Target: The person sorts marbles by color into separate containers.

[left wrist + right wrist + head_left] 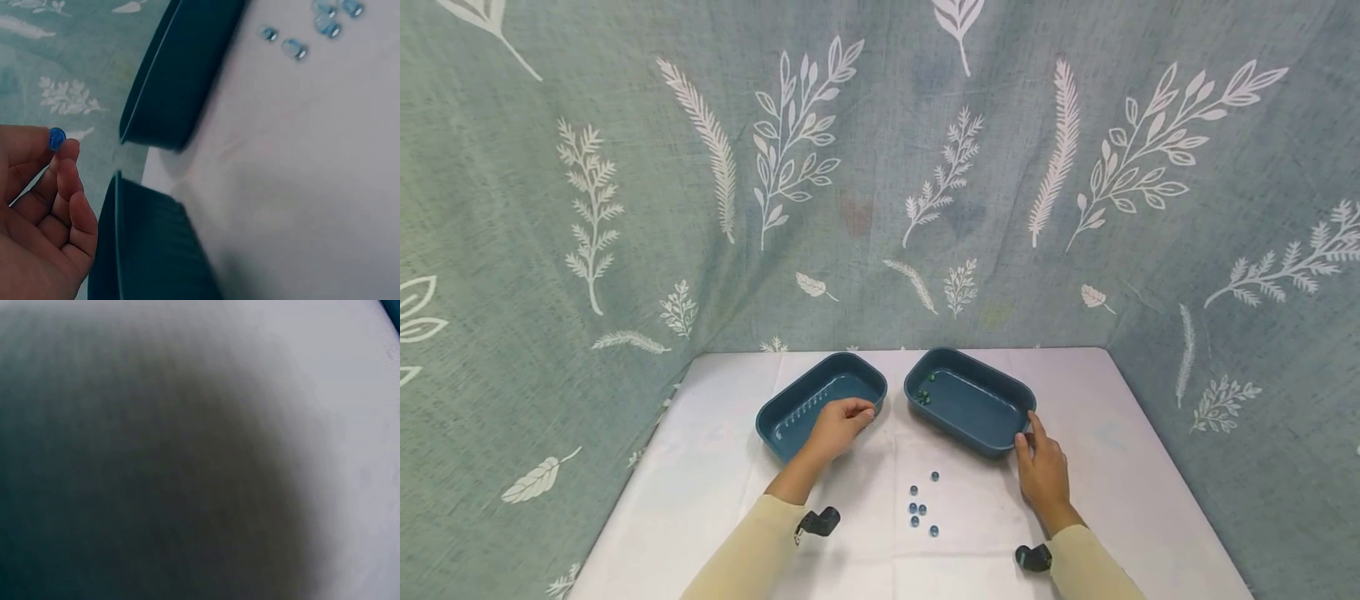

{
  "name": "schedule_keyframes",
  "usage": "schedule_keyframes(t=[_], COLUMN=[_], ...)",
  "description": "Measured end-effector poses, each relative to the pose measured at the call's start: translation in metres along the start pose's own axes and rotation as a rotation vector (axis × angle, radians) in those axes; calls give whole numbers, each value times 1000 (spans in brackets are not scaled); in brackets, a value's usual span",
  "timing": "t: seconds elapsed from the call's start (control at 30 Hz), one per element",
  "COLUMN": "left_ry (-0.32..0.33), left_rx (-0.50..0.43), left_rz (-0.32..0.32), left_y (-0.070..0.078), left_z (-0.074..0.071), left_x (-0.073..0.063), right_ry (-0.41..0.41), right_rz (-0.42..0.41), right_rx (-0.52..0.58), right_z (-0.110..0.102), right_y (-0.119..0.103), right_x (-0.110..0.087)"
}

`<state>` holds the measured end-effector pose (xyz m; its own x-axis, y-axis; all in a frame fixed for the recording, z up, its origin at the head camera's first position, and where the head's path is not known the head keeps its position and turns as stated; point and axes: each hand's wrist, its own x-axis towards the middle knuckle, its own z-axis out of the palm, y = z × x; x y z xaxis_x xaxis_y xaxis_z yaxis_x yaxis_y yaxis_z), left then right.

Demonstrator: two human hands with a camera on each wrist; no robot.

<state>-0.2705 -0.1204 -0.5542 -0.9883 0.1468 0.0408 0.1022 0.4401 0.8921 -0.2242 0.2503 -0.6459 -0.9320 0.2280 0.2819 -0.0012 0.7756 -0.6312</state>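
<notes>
My left hand is held above the near right side of the left dark teal tray. Thumb and forefinger pinch a small blue glass marble, plain in the left wrist view, while the other fingers curl loosely. At the right, my right hand rests its fingertips against the near right end of the second teal tray. Several green marbles lie in that tray's left end. Between the hands, several pale blue marbles are scattered on the white cloth.
Both trays stand at the back of the white-covered table, angled toward each other with a narrow gap. Leaf-patterned green fabric rises behind and at the sides. Dark blur fills most of the right wrist view.
</notes>
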Motion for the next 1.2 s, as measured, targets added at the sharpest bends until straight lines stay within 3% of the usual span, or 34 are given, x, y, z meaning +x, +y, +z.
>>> schedule_keyframes(t=[0.17,0.3,0.73,1.2], left_ry=[-5,11,50,51], left_rx=[-125,-188,-173,-128], left_rz=[-47,-128,-222,-302], left_y=[-5,-11,-31,-59], left_z=[-11,-19,-35,-34], left_x=[12,21,45,61], right_ry=[-10,-16,-22,-3], right_rz=[25,37,25,16], right_rx=[-10,-9,6,-1], right_z=[0,-1,0,2], right_y=[-1,-3,0,0], right_x=[0,-1,0,0])
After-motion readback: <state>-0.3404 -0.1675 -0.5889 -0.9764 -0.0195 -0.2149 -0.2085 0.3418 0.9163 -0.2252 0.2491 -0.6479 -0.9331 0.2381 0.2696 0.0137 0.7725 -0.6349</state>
